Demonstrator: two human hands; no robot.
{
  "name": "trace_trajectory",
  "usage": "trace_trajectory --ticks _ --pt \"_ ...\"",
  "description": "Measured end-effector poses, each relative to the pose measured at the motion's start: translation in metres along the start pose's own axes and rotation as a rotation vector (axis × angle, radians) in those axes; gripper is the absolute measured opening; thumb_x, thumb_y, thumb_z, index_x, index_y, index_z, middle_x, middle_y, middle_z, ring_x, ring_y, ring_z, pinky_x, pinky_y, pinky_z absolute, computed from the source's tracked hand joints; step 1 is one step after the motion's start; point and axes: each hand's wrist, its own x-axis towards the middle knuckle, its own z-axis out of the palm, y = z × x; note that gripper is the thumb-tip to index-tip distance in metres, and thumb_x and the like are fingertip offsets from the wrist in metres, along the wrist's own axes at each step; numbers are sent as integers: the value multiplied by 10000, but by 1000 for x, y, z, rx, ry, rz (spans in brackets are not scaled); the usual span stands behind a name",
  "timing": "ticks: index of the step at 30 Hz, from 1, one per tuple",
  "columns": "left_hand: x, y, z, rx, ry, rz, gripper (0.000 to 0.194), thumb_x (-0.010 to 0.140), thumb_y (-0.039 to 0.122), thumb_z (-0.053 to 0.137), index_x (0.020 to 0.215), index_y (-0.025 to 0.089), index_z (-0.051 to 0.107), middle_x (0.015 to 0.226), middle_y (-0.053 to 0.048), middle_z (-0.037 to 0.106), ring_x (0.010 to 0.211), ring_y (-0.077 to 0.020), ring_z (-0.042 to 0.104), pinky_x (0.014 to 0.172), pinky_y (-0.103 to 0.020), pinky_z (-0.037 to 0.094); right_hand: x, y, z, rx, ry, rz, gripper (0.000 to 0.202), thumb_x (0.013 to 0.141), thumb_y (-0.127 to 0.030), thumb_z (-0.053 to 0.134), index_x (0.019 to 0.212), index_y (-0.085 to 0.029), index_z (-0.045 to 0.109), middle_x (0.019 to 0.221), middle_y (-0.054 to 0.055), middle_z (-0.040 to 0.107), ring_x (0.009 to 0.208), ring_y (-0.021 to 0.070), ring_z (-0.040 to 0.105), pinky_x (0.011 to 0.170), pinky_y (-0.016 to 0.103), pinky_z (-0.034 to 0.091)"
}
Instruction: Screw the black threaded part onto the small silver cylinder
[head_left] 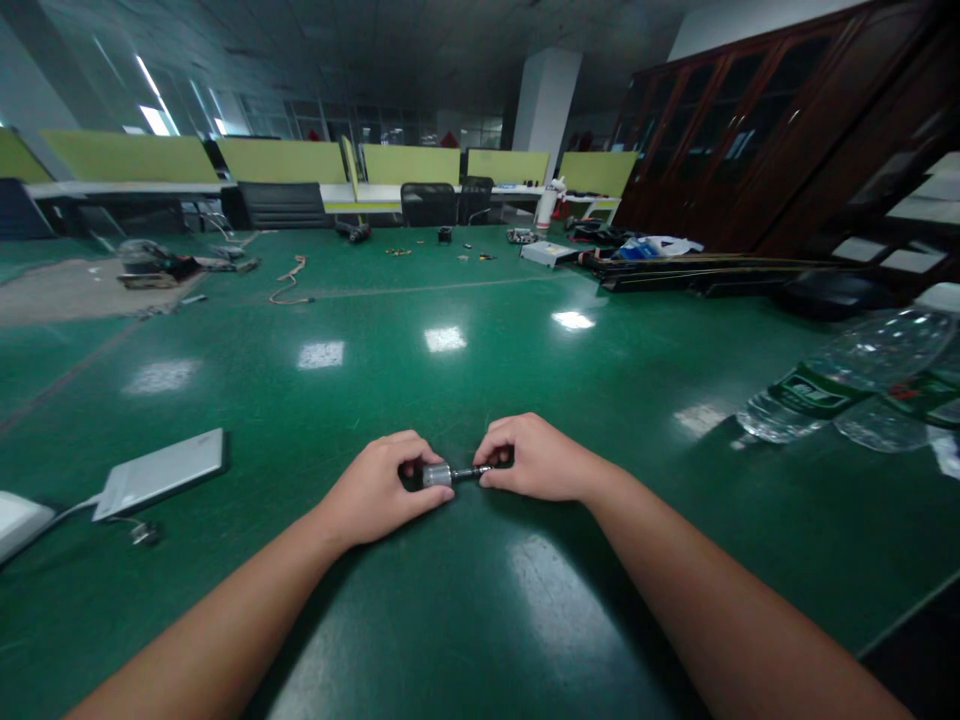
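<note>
A small metal cylinder [436, 475] with a thin dark shaft [465, 473] lies level between my hands, low over the green table [390, 380]. My left hand [386, 488] grips the cylinder, thumb in front and fingers behind. At the right end of the shaft, my right hand [529, 460] pinches the tip between thumb and fingers. The tip itself is mostly hidden by those fingers.
To the left lie a silver power bank [163, 472] with a cable and a small metal part [144, 533]. Clear water bottles [814, 390] stand at the right. Toward the back are a cord [289, 283], a grey box [549, 254] and dark long pieces.
</note>
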Motion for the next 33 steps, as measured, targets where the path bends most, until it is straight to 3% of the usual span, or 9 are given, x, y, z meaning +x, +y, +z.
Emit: trace_trajectory --ticks 15,28,33 --pt "-1 0 -1 -9 8 5 206 779 371 729 869 189 698 806 -13 638 741 -164 574 669 -267 411 -8 11 -18 45 -49 118 142 692 -223 747 824 -178 768 758 14 685 667 132 594 607 247 445" --pt "-1 -1 0 0 10 13 208 775 375 728 865 190 699 796 -13 633 733 -163 570 663 -266 407 -6 7 -9 64 -36 58 139 718 -223 746 850 -186 770 783 21 669 685 133 601 623 255 444" --pt "-1 -2 -1 7 16 25 190 773 355 728 844 185 683 775 -6 621 721 -159 565 654 -265 400 3 -6 14 219 89 82 382 689 -156 758 1069 -174 720 794 6 681 706 126 598 682 260 467"
